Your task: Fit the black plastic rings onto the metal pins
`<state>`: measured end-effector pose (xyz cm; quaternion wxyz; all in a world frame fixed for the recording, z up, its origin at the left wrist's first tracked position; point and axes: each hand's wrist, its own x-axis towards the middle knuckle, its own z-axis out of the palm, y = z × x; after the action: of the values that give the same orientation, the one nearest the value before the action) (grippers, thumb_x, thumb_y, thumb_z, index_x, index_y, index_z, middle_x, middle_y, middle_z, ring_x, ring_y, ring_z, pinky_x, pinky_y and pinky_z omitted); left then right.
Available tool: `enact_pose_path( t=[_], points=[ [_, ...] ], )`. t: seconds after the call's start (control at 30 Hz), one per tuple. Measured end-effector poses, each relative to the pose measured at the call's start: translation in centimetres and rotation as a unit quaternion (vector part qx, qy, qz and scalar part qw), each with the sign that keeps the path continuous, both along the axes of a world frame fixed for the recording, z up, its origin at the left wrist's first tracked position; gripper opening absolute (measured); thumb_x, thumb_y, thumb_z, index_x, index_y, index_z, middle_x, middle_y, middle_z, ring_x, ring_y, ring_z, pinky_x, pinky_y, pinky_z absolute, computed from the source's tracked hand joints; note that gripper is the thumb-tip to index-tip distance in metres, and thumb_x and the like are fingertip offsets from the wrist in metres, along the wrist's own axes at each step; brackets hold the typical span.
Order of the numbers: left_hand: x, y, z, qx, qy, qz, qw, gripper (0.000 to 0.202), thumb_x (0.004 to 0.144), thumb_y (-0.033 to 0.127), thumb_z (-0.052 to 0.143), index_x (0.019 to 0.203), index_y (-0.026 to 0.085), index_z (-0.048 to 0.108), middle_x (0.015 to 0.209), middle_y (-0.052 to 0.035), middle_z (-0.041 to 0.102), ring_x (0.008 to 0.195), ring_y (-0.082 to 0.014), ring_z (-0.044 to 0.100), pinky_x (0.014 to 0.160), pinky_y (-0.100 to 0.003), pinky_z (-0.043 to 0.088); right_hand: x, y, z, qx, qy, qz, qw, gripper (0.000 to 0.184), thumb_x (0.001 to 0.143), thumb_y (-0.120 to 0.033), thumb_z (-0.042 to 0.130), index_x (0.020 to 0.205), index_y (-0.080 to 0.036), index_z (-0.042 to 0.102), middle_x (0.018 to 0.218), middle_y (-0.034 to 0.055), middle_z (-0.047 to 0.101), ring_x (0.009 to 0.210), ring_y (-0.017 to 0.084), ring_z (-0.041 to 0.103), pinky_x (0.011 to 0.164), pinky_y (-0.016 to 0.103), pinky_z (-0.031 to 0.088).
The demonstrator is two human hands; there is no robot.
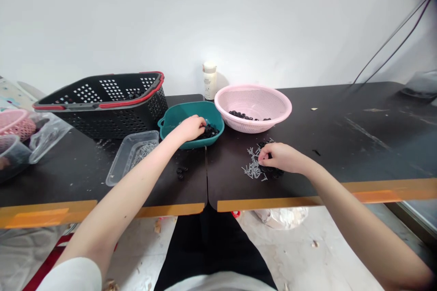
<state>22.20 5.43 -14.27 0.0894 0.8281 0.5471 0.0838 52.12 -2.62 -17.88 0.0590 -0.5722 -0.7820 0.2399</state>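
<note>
My left hand (pixel 191 128) reaches into a teal tub (pixel 170 118) and its fingers curl over a heap of small black round parts (pixel 210 132); what it grips is hidden. On the table, my right hand (pixel 278 157) rests with fingers pinched over a scatter of small silver screws (pixel 251 169) and a few black parts (pixel 275 172). A pink mesh bowl (pixel 269 100) behind it holds more black parts (pixel 247 116). Two or three loose black parts (pixel 181 172) lie between my arms.
A clear tray (pixel 119 163) with silver screws sits left of the tub. Behind it stands a black basket with red handles (pixel 102 100). A white bottle (pixel 209 80) is by the wall. Clear containers and a pink basket (pixel 17 125) sit far left. Cables hang at right.
</note>
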Motion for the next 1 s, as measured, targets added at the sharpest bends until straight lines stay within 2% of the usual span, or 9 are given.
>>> enact_pose_path(
  t=[0.17,0.27,0.4,0.5,0.6,0.7,0.83,0.9,1.0],
  points=[
    [-0.3,-4.8,3.4,0.081,-0.057,0.029,0.995,0.018,0.09,0.03,0.056,0.096,0.017,0.067,0.098,-0.0062,0.065,0.087,-0.0202,0.063,0.081,-0.032,0.048,0.6,-0.7,0.3,-0.007,0.056,-0.012,0.998,0.018,0.083,-0.034,0.054,0.078,-0.021,0.065,0.07,0.0007,0.066,0.066,0.017,0.059,0.061,0.028,0.044],
    [0.2,-9.7,3.7,0.055,-0.247,0.003,0.968,0.015,0.082,0.032,0.068,0.09,0.02,0.066,0.082,0.0008,0.066,0.071,-0.014,0.061,0.069,-0.025,0.048,0.2,-1.6,0.7,-0.046,0.192,-0.013,0.98,0.025,0.086,-0.044,0.056,0.09,-0.02,0.064,0.081,0.0032,0.069,0.074,0.017,0.062,0.067,0.029,0.049],
    [1.3,-14.6,-0.5,-0.087,-0.384,-0.007,0.919,0.009,0.08,0.025,0.069,0.087,0.019,0.067,0.078,0.0013,0.067,0.068,-0.0115,0.061,0.067,-0.022,0.049,-2.9,-3.1,1.2,-0.085,0.392,-0.049,0.915,0.03,0.079,-0.043,0.071,0.099,-0.021,0.069,0.086,0.004,0.072,0.075,0.016,0.064,0.068,0.028,0.051],
    [1.8,-16.0,-4.9,-0.137,-0.493,0.06,0.857,0.015,0.078,0.024,0.07,0.092,0.018,0.071,0.087,-0.0027,0.07,0.073,-0.0124,0.062,0.069,-0.022,0.051,-6.2,-3.7,0.5,-0.113,0.49,-0.052,0.863,0.023,0.075,-0.038,0.076,0.088,-0.02,0.071,0.079,0.0035,0.073,0.071,0.015,0.066,0.064,0.027,0.053],
    [1.7,-16.4,-7.7,-0.151,-0.577,0.105,0.796,0.021,0.078,0.028,0.071,0.097,0.018,0.071,0.09,-0.004,0.071,0.075,-0.0126,0.064,0.073,-0.024,0.052,-8.7,-3.8,-1.0,-0.16,0.548,-0.029,0.821,0.019,0.075,-0.034,0.077,0.085,-0.019,0.069,0.08,0.0042,0.075,0.073,0.016,0.069,0.062,0.026,0.054],
    [1.3,-16.3,-8.2,-0.153,-0.652,0.127,0.732,0.022,0.075,0.029,0.075,0.094,0.02,0.07,0.086,-0.002,0.072,0.076,-0.0116,0.066,0.075,-0.022,0.052,-9.8,-4.1,-2.0,-0.161,0.56,0.001,0.813,0.016,0.077,-0.031,0.077,0.085,-0.019,0.07,0.088,0.0058,0.075,0.078,0.017,0.07,0.063,0.026,0.056],
    [0.8,-16.1,-7.7,-0.197,-0.709,0.126,0.665,0.025,0.069,0.03,0.081,0.087,0.02,0.067,0.08,-0.0008,0.073,0.078,-0.0145,0.07,0.078,-0.026,0.055,-9.8,-5.0,-1.5,-0.076,0.559,0.019,0.826,0.009,0.074,-0.027,0.079,0.08,-0.021,0.075,0.082,0.0031,0.073,0.069,0.014,0.068,0.063,0.026,0.058],
    [0.7,-16.1,-7.4,-0.208,-0.709,0.121,0.663,0.032,0.069,0.033,0.081,0.097,0.021,0.068,0.075,-0.0002,0.073,0.081,-0.0183,0.072,0.079,-0.03,0.056,-9.9,-5.5,-0.9,-0.05,0.55,0.013,0.834,0.009,0.075,-0.025,0.078,0.083,-0.023,0.076,0.081,0.0024,0.074,0.071,0.016,0.07,0.068,0.029,0.059],
    [0.7,-16.3,-7.3,-0.215,-0.681,0.112,0.691,0.033,0.071,0.037,0.078,0.099,0.02,0.072,0.077,-0.003,0.074,0.08,-0.0209,0.072,0.08,-0.033,0.057,-10.4,-5.9,-0.4,0.003,0.515,0.028,0.856,0.007,0.081,-0.025,0.073,0.087,-0.025,0.076,0.085,0.0031,0.076,0.078,0.019,0.071,0.075,0.033,0.059]
  ],
)
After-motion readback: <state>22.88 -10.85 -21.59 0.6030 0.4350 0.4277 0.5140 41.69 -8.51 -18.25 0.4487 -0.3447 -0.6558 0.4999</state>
